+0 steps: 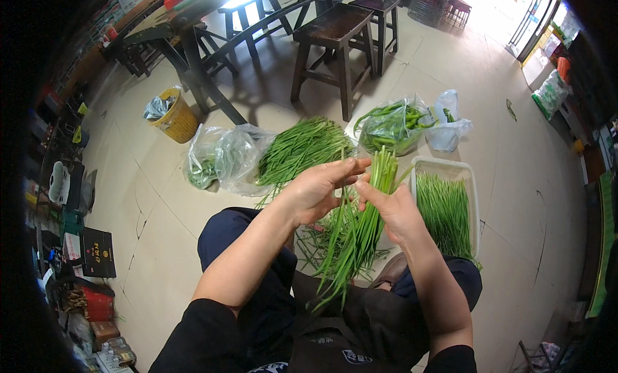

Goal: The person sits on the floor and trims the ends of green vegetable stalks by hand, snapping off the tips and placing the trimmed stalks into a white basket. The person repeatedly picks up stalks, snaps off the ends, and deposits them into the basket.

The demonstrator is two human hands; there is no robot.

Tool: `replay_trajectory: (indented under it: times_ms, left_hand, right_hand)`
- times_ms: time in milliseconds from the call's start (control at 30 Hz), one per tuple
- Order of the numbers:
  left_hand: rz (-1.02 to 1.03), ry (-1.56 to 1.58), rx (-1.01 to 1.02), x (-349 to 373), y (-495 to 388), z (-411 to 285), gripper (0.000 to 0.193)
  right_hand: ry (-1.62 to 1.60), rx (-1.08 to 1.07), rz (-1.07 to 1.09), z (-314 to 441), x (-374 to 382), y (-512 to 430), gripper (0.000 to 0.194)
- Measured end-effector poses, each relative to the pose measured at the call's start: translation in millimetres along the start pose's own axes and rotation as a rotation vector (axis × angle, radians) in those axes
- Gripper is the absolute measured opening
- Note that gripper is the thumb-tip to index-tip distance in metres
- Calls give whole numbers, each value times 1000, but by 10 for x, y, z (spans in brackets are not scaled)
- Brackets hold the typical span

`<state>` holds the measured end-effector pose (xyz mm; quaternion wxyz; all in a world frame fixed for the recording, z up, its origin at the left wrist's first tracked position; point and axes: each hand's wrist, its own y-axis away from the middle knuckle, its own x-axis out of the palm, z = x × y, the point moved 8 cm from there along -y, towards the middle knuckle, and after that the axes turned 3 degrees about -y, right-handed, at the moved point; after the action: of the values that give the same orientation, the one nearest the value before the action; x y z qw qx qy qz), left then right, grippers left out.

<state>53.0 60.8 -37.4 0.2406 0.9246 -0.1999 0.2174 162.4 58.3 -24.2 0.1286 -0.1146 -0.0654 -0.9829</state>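
Observation:
My right hand (393,204) is closed around a bunch of garlic chives (369,228), pale stem ends up and green leaves hanging down. Just left of it, my left hand (326,187) has its fingers partly curled around a few chive stalks. A large heap of chives (309,146) lies on an open plastic bag on the floor ahead. To the right, a white plastic basket (475,204) holds chives in an even row. Loose trimmings (323,247) are scattered on the floor beneath my hands.
Beyond the basket are a clear bag of green peppers (393,127) and a whitish plastic bag (444,127). A bag of greens (203,170) and a yellow waste bin (178,122) are at the left. Wooden stools (338,28) and a table (169,25) stand ahead.

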Motion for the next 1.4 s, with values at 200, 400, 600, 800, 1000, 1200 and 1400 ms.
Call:
replay_trajectory:
  times_ms: [200,400,600,800,1000,1200,1400]
  left_hand:
    - [80,69,6,58,-49,78,35]
    - [133,69,10,124,-46,92,46]
    - [-219,-75,75,-291,-4,-96,40]
    - [-72,-315,60,-201,5,-102,25]
    - [-125,-418,113,-235,-3,-157,23]
    - [-307,-484,295,-338,76,-423,24]
    - [-268,-448,188,-280,117,-338,26]
  right_hand:
    - [-70,56,7,-123,47,-27,16]
    - [-85,112,58,-144,85,-17,15]
    - [-139,153,10,-109,17,3,18]
    - [-183,165,49,-58,58,24,18]
    - [-152,193,90,-79,77,41,17]
    - [-135,258,126,-122,102,73,17]
    - [-150,247,93,-126,73,86,18]
